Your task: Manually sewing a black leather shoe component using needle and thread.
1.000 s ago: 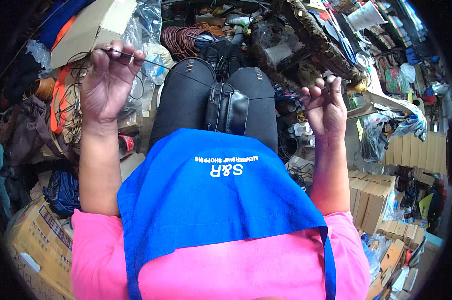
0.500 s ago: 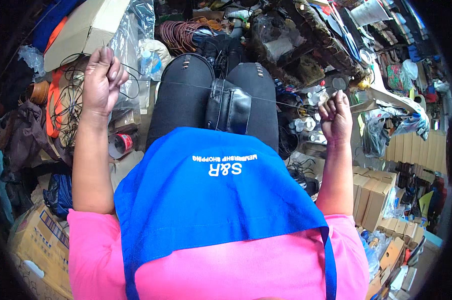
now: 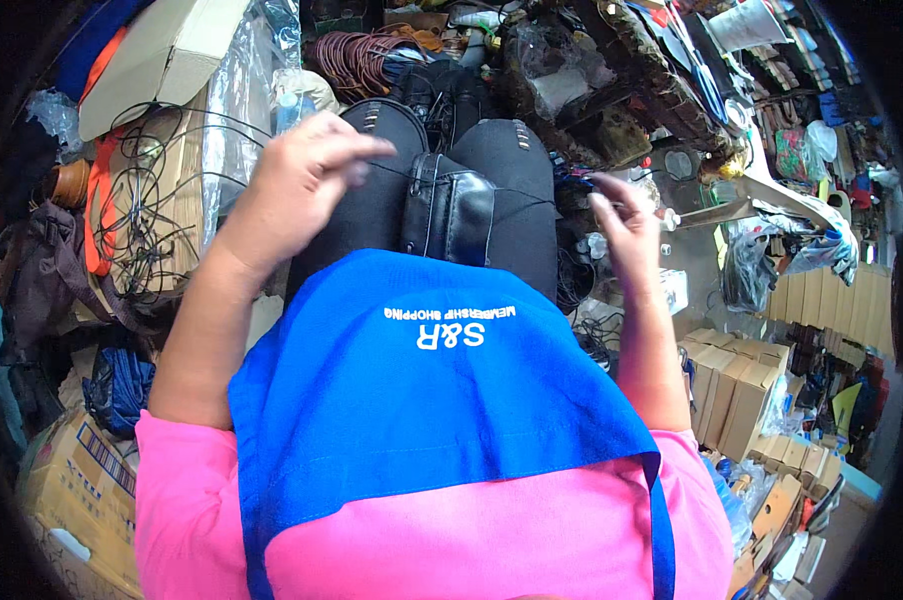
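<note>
A black leather piece (image 3: 469, 215), maybe a shoe or a small bag, is held upright between my black-trousered knees. Dark thread (image 3: 525, 194) leaves it on both sides, slack on the right. Left of the piece, my left hand (image 3: 307, 180) has its fingers pointing inward, slightly blurred; the thread's left end runs in between its fingertips. My right hand (image 3: 627, 225) is raised right of my knee, thumb and curved fingers apart, with nothing visible in its grip. Across my lap hangs a blue apron (image 3: 452, 400).
An open cardboard box (image 3: 167, 60) and tangled black cord (image 3: 152, 215) lie on the left. Coiled reddish cord (image 3: 362, 65) sits beyond my knees. A rough wooden bench (image 3: 632, 60) stands far right of them. Stacked brown boxes (image 3: 737, 385) are at my right.
Both hands have come inward from wide apart, the left one moving right and down a little. The thread was stretched taut between them and is now slack on the right. My right fingers have uncurled.
</note>
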Demonstrator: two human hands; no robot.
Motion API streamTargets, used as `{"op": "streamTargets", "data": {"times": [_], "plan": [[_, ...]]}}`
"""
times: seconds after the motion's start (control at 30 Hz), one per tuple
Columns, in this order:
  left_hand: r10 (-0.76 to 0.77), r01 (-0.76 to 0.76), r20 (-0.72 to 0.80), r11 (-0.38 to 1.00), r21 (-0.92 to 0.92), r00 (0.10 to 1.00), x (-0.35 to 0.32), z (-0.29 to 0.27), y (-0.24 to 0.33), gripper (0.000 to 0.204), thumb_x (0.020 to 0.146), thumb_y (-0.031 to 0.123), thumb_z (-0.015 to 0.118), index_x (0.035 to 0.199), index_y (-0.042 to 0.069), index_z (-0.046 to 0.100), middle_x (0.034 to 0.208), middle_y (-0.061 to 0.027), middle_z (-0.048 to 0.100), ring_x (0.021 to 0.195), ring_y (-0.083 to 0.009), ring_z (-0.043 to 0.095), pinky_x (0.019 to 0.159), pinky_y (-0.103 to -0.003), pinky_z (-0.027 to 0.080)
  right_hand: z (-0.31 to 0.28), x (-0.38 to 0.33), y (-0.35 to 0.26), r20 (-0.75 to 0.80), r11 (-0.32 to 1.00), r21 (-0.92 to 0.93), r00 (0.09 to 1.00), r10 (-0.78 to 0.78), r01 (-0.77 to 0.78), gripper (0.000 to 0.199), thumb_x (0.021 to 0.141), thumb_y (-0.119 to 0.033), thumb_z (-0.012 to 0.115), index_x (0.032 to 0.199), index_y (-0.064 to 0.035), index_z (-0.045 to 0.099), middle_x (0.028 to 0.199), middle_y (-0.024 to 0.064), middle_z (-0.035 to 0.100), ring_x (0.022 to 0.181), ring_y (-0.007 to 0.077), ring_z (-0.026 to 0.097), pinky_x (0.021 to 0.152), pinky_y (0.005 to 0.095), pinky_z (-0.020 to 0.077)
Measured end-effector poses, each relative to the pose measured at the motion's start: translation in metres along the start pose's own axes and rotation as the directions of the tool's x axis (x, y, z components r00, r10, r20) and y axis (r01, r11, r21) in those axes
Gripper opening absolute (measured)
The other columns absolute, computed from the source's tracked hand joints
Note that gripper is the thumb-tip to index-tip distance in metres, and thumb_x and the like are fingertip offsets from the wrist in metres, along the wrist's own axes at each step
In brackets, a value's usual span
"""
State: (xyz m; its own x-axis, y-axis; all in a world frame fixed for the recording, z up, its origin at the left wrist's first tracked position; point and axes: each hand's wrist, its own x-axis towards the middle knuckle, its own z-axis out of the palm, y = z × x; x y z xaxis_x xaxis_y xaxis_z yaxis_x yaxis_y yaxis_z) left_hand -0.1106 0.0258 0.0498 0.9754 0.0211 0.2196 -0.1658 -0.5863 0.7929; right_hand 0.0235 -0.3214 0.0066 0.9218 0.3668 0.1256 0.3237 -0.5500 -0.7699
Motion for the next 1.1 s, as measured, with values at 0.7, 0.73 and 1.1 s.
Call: {"op": "streamTargets", "data": {"times": [0.7, 0.73, 1.1], "plan": [[-0.025, 0.026, 0.122, 1.0, -0.007, 0.992, -0.001, 0.032, -0.001, 0.019, 0.074, -0.006, 0.064, 0.091, 0.003, 0.067, 0.09, -0.0107, 0.064, 0.08, -0.0206, 0.064, 0.072, -0.029, 0.051, 0.059, -0.012, -0.074, 0.508, 0.949, 0.18, 0.851, 0.137, -0.26, 0.027, 0.083, -0.023, 0.07, 0.073, -0.0011, 0.058, 0.07, 0.0006, 0.05, 0.068, 0.0074, 0.047, 0.06, 0.0248, 0.0393], [0.027, -0.03, 0.106, 0.999, 0.028, 0.994, -0.001, 0.032, -0.001, 0.019, 0.074, -0.006, 0.064, 0.09, 0.003, 0.068, 0.086, -0.0104, 0.064, 0.078, -0.0215, 0.064, 0.071, -0.029, 0.051, 0.059, -0.012, -0.074, 0.506, 0.944, 0.189, 0.851, 0.141, -0.269, 0.027, 0.083, -0.023, 0.069, 0.072, -0.0016, 0.057, 0.069, 0.0001, 0.049, 0.067, 0.0067, 0.046, 0.059, 0.0245, 0.0386], [0.185, -0.175, 0.006, 0.92, 0.351, 0.983, 0.007, 0.032, 0.005, 0.013, 0.069, 0.008, 0.072, 0.08, 0.014, 0.069, 0.078, -0.0006, 0.056, 0.083, -0.0216, 0.053, 0.082, -0.036, 0.039, 0.061, -0.014, -0.072, 0.491, 0.943, 0.213, 0.863, 0.121, -0.254, 0.027, 0.083, -0.022, 0.069, 0.071, -0.0018, 0.056, 0.069, 0.0003, 0.05, 0.066, 0.0066, 0.046, 0.058, 0.0244, 0.0381]]}}
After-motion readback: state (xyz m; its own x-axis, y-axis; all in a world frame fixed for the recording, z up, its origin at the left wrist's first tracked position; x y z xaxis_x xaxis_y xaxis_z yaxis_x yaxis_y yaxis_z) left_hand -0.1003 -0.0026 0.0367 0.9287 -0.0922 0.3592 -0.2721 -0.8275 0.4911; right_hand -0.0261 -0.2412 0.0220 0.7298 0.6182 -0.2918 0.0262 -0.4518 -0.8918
